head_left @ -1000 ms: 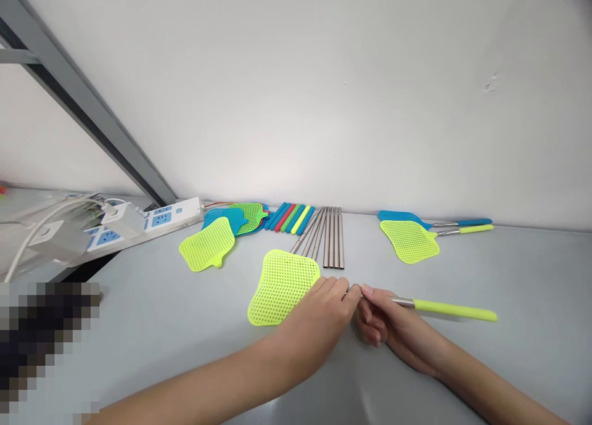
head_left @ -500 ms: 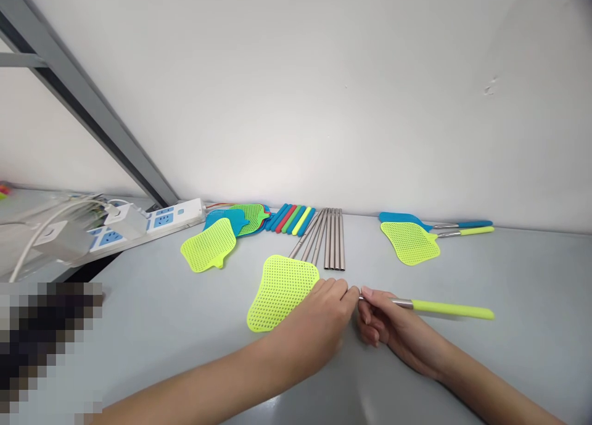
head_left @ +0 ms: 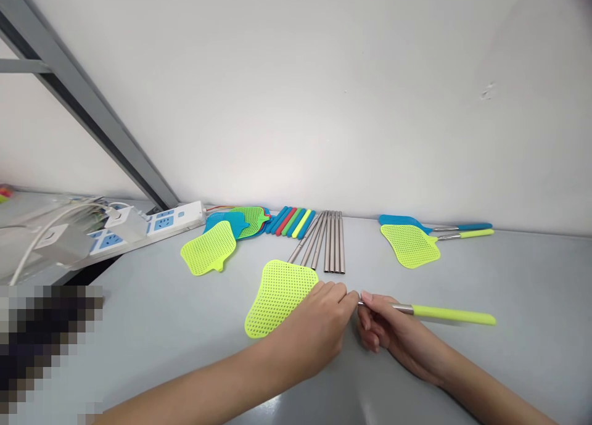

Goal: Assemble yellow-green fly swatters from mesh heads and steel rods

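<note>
A yellow-green fly swatter (head_left: 283, 295) lies across both hands, its perforated head to the left and its handle (head_left: 453, 314) to the right. My left hand (head_left: 330, 317) is closed around the neck, hiding where the head meets the metal rod. Just right of it, my right hand (head_left: 382, 319) pinches the thin metal rod between thumb and fingers. A short bit of rod shows between the two hands. Behind them lie several metal rods (head_left: 333, 243), with a row of coloured handle grips (head_left: 290, 221) further back.
Loose swatter heads in yellow-green (head_left: 209, 249) and blue (head_left: 238, 221) lie at back left, beside a white power strip (head_left: 189, 218) with plugs and cables. At back right rest a yellow-green swatter (head_left: 409, 245) and a blue swatter (head_left: 400, 220). A wall stands behind the grey table (head_left: 152, 314).
Both hands keep the same hold on the swatter. The whole view has shifted slightly, and the swatter head sits a little lower and further left.
</note>
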Tool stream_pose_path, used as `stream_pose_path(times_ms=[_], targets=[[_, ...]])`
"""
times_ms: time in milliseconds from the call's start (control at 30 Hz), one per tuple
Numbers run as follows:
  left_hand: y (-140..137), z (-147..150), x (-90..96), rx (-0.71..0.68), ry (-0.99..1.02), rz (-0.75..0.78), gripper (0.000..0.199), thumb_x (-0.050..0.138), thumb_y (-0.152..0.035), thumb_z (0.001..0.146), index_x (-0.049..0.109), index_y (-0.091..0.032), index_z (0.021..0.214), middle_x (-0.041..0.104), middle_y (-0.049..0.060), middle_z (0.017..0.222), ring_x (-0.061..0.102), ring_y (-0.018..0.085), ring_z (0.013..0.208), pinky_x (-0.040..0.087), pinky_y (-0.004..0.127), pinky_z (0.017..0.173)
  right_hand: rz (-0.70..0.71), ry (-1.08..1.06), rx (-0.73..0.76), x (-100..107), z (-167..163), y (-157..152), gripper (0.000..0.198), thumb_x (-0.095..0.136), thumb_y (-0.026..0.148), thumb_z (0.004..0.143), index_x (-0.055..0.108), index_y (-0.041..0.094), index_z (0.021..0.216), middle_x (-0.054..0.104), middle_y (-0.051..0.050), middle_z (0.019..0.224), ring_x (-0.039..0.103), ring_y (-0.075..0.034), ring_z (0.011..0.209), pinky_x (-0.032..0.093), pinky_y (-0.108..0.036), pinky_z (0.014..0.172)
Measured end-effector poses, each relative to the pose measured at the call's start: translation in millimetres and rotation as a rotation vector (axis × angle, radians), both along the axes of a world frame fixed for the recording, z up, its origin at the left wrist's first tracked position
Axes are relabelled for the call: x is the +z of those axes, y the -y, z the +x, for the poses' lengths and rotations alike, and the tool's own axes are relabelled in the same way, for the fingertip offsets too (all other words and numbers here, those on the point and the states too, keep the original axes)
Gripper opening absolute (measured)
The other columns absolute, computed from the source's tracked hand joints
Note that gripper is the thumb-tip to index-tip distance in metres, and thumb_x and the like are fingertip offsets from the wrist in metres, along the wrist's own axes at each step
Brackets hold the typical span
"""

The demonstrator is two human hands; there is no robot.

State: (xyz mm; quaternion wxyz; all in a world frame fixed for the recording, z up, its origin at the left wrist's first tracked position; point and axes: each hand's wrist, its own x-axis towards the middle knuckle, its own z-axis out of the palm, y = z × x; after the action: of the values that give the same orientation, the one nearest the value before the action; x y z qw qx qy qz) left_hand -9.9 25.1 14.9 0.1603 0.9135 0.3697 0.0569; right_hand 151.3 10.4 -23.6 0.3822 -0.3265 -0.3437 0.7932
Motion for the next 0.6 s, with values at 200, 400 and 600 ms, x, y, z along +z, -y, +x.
stream_pose_path(times_ms=[200,400,600], targets=[[-1.0,-1.5,-3.0,0.003,0.014,0.005,0.026,0.035,0.002,0.067,0.044,-0.017,0.082,0.045,0.002,0.079,0.039,0.014,0.073,0.036,0.027,0.066,0.008,0.01,0.007,0.2,0.8,-0.5,0.042,0.032,0.04,0.084,0.05,0.012,0.059,0.031,0.003,0.049,0.04,-0.01,0.048,0.027,-0.024,0.051],[-1.4,-1.6,-2.1,0.003,0.043,0.034,0.024,0.035,0.002,0.069,0.043,-0.017,0.079,0.046,0.001,0.078,0.04,0.014,0.072,0.036,0.026,0.065,0.032,0.043,-0.032,2.7,-1.8,0.5,0.039,0.035,0.037,0.083,0.049,0.013,0.056,0.028,0.004,0.048,0.039,-0.01,0.048,0.027,-0.024,0.051],[-5.0,0.9,-6.0,-0.015,0.082,0.072,0.023,0.036,0.004,0.066,0.043,-0.017,0.074,0.047,0.0,0.074,0.042,0.012,0.071,0.035,0.024,0.066,0.013,0.065,-0.088,5.0,-3.8,1.8,0.035,0.04,0.033,0.081,0.045,0.014,0.051,0.029,0.003,0.047,0.036,-0.009,0.048,0.027,-0.025,0.051]])
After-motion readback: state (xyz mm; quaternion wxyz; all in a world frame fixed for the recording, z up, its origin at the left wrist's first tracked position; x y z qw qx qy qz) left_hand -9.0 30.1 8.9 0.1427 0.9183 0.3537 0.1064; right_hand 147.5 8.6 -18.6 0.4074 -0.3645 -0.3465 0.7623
